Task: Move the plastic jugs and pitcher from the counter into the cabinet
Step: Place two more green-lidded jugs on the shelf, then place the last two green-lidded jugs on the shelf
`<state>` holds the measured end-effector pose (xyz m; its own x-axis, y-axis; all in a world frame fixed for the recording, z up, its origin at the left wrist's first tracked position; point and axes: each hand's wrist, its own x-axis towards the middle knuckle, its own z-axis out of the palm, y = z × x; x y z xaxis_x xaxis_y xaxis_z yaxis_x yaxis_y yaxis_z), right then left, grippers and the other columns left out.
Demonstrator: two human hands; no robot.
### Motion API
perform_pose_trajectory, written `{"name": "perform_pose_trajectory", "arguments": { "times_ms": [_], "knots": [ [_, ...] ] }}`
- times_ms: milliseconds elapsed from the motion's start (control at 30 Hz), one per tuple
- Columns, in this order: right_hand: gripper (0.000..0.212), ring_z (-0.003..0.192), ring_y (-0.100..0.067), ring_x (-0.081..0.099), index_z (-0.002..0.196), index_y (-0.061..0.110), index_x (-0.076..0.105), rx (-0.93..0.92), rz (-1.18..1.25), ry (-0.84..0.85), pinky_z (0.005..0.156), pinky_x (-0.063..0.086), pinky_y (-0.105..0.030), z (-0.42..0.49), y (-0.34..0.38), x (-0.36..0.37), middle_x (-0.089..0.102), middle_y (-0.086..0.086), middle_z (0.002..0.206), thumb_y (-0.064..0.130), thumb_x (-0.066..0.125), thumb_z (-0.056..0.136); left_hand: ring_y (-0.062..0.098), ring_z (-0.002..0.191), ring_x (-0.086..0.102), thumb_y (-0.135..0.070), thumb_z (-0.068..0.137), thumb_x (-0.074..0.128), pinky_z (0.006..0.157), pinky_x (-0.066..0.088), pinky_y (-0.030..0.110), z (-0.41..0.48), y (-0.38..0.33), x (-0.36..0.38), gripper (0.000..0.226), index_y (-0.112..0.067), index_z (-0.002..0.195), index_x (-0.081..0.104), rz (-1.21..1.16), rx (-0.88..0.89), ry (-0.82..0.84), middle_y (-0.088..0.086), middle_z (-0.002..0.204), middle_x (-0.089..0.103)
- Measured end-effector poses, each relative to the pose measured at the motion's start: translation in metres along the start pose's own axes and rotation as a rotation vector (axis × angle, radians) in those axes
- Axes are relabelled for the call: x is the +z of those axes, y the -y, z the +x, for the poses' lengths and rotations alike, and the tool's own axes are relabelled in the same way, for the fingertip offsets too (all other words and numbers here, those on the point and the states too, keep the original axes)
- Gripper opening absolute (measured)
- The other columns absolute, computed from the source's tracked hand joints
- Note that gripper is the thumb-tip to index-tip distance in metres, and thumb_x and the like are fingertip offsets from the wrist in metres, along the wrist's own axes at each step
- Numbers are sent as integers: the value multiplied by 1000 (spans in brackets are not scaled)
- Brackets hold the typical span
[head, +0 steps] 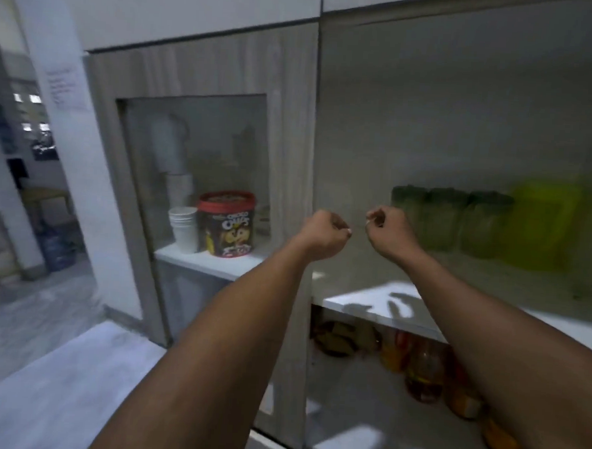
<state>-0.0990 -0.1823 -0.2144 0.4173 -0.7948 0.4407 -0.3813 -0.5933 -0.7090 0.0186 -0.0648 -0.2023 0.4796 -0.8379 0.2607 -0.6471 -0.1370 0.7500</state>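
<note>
Both my arms reach up in front of the cabinet (295, 87). My left hand (325, 234) is curled into a fist at the right edge of the closed left door, with nothing visible in it. My right hand (388, 232) is also closed, fingertips pinched together, in front of the middle shelf (386, 308) of the right compartment. On that shelf, to the right of my right hand, stand three clear jars with green lids (449, 222) and a blurred yellow-green plastic container (541, 227). The counter is out of view.
Behind the left door's glass pane stand a red-lidded chocolate cereal tub (227, 226) and stacked white paper cups (184, 228). The lower right shelf holds bottles and jars (424, 368). At the left, a doorway opens onto a floor with a blue water jug (55, 249).
</note>
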Motion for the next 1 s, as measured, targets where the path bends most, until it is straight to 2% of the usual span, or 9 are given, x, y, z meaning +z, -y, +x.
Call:
{"name": "perform_pose_trajectory", "arguments": {
  "times_ms": [67,167,267,367,433,533,700,800,1000],
  "knots": [
    [10,93,-30,69,87,28,64,-85,16,42,88,56,-42,-34,41,31,75,-6,98,25,56,82,38,90,74,-27,86,63,83,61,48,-40,26,-49,28,-2,86,75,49,-50,-40,24,92,75],
    [19,96,-30,68,97,22,69,-261,-34,131,87,55,-40,-78,108,82,75,-7,103,22,55,85,35,92,72,-27,82,61,84,60,43,-105,67,-128,26,-8,90,76,186,-140,-161,19,93,76],
    [31,111,-31,60,110,18,69,-557,-172,245,93,50,-39,-117,177,142,69,-9,116,20,54,84,29,106,66,-32,86,57,93,55,37,-175,115,-204,37,-17,116,72,385,-257,-301,9,118,73],
    [46,136,-29,46,130,17,62,-915,-292,298,109,41,-43,-161,243,212,58,-8,142,26,57,85,29,128,55,-36,92,55,105,48,43,-248,167,-271,51,-22,141,53,602,-379,-400,8,143,57],
    [53,146,-28,37,139,18,56,-1088,-309,345,116,35,-46,-194,283,262,49,-7,153,29,58,87,30,138,44,-36,95,55,110,43,45,-299,196,-310,58,-24,150,42,732,-474,-441,7,154,46],
    [56,151,-28,30,145,20,50,-1239,-257,442,118,32,-46,-246,339,336,42,-6,159,32,56,90,32,143,36,-40,95,54,111,40,48,-371,242,-362,63,-27,154,35,832,-660,-447,5,160,37],
    [56,150,-27,29,148,20,46,-1388,-127,614,117,31,-45,-320,418,457,40,-5,159,34,53,94,32,144,33,-41,94,53,110,40,48,-468,334,-429,66,-28,155,31,832,-947,-478,5,161,33],
    [56,148,-25,32,147,21,46,-1412,-69,758,116,32,-43,-356,455,534,43,-4,157,35,52,94,33,143,35,-42,93,54,108,41,48,-506,392,-460,67,-27,155,31,798,-1107,-506,7,160,34],
    [60,133,-31,45,145,19,43,-1131,-13,1092,102,42,-45,-406,479,657,48,-8,147,39,57,90,38,134,41,-43,89,57,102,43,50,-546,501,-486,70,-20,151,32,569,-1438,-609,13,148,41]
  ]
}}
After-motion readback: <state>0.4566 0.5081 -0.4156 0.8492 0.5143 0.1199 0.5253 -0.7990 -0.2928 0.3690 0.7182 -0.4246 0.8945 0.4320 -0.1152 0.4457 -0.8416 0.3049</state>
